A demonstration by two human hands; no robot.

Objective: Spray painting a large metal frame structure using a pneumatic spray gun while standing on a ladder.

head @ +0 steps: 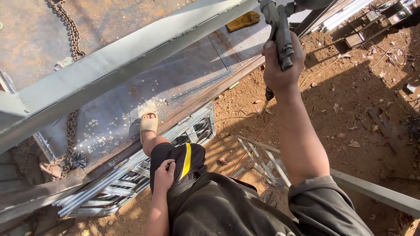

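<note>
Right hand (281, 65) at one o'clock, fingers wrapped round grey metal spray gun (280, 32); left hand (164, 175) at seven o'clock, fingers curled, resting on black-shorts thigh (175, 159).

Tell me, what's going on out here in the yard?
A person stands outdoors on reddish dirt, seen from above by their own head camera. Their right hand is raised and grips a dark metal tool near a long grey steel beam. Their left hand rests on their raised thigh, and that foot, in a tan sandal, is planted on a rusty steel plate. A chain lies across the plate, a yellow work glove sits at its far end, and metal frames are stacked below.
</note>
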